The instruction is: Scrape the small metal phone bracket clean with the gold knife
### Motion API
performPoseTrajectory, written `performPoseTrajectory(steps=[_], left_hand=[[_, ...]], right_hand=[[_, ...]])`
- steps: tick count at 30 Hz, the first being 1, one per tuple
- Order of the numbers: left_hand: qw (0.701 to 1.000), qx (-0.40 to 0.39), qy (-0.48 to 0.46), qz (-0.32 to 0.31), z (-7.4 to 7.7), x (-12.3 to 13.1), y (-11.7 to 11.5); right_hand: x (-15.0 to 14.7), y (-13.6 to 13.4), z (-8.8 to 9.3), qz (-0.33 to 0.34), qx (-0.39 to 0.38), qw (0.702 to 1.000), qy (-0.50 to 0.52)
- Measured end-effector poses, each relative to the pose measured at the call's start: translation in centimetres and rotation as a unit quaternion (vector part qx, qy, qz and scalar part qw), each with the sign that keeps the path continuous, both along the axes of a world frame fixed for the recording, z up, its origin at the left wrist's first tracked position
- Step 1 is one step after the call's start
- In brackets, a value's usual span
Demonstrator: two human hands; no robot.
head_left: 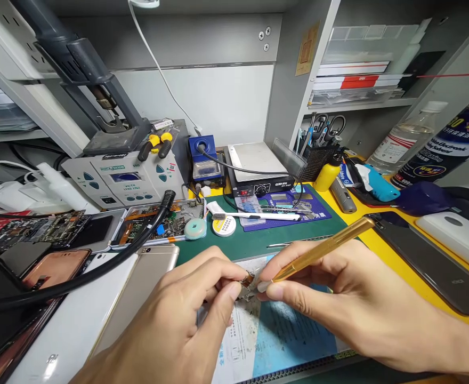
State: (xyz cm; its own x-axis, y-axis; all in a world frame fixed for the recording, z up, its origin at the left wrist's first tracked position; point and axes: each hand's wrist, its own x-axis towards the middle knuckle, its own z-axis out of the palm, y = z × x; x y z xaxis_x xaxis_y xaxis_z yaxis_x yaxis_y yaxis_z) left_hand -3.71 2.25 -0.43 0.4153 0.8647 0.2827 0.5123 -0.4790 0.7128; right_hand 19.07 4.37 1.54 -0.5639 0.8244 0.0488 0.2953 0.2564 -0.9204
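Note:
My left hand (178,309) pinches a small electronic part (249,279) with a brown, copper-coloured piece on it, between thumb and forefinger. Its fingers hide most of the part. My right hand (350,298) is closed around a slim gold pen-shaped tool (324,248), tilted with its back end up to the right. The tool's tip is hidden at the fingertips, close beside the part. Whether the tip touches it I cannot tell. Both hands are over a blue and white printed sheet (294,336) on the green mat (258,240).
Phones (138,288) lie at left under a thick black hose (110,274). Behind are a hot-air station (126,181), a soldering unit (204,157) and a heating plate (258,162). A toothbrush (258,216) lies mid-mat. Another phone (426,266) and bottles (406,133) are right.

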Motion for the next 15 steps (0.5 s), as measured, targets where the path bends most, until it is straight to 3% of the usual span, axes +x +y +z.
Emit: performPoseTrajectory(steps=[15], left_hand=[[1.0,-0.009,-0.009,0.01,0.03,0.2,-0.04]], right_hand=[[-0.12,0.11,-0.31,0.005,-0.021,1.0,0.008]])
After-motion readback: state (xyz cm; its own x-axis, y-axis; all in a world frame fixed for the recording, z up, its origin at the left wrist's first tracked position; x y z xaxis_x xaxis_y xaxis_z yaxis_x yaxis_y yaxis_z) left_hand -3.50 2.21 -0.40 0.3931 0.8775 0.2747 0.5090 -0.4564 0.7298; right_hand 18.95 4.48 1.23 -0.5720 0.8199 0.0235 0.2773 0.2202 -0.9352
